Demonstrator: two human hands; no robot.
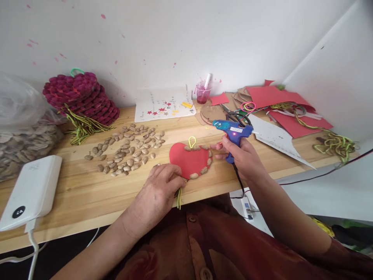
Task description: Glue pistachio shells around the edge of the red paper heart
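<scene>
A red round piece of card lies near the table's front edge. Peanuts line its top and right rim; a yellow loop stands at its top and a yellow-green tassel hangs at its bottom. My left hand is closed at the card's lower left edge, fingertips together on it; whether a peanut is under them is hidden. To the right of the card, my right hand grips a blue hot glue gun by its handle, nozzle pointing left. A red light glows on the gun.
Loose peanuts spread left of the card. Behind them stand purple-red peanut discs; a white power bank and a bag of peanuts are far left. Scissors, a pink-stained cup and red card scraps lie behind the gun.
</scene>
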